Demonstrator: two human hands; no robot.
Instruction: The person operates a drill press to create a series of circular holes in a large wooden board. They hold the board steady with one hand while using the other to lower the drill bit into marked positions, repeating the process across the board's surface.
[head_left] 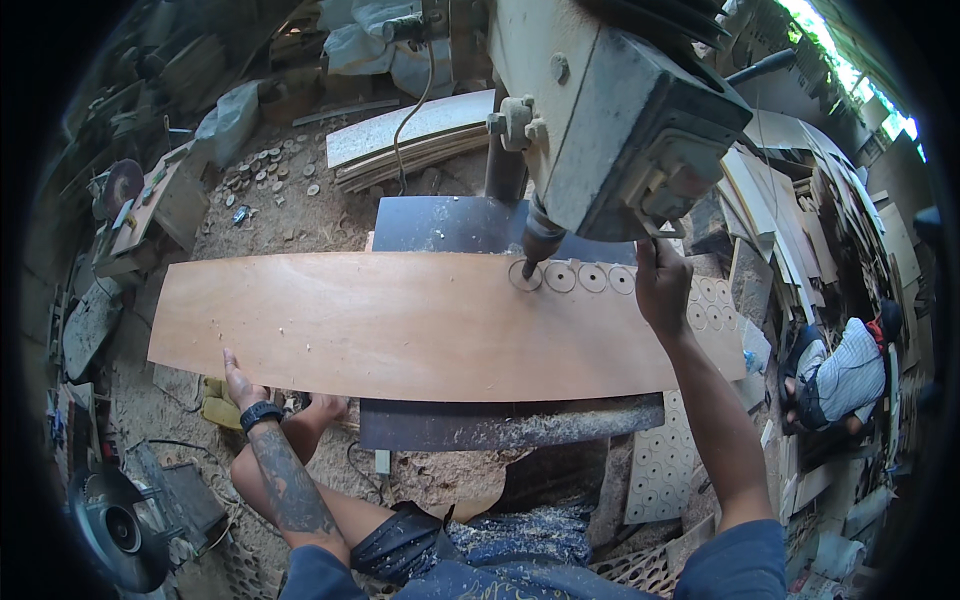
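Far left: grinding disc (123,186) on a wooden stand, floor fan (124,527) closer in.

Left hand (243,384): at the panel's near edge, toward its left end. One digit lies over the top face, pointing away from the body; the rest are hard to make out, so can't tell whether it's gripping or just steadying. Dark wristband (261,416) on that wrist.

Beyond it, round wooden cutouts (275,170) scattered on the dusty floor.

Center: long plywood panel (390,325), tapered to the left, flat across the dark drill press table (450,225), overhanging left and right. Sawdust on the table's near strip.

Hole saw bit (529,266) is down at the panel's far edge, inside a ring outline; can't tell the depth. Row of ring cuts (592,278) with center holes runs right from there, more clustered at the panel's right end.

Right hand (662,287): raised over the panel's right part, fingers curled closed around a lever (668,232) under the drill press head (600,125); fist hides most of it. Panel sits below those fingers.

Ring-cut sheet (660,465) below right.

Far right: stacked boards (775,210), co-worker (848,372) bent over.
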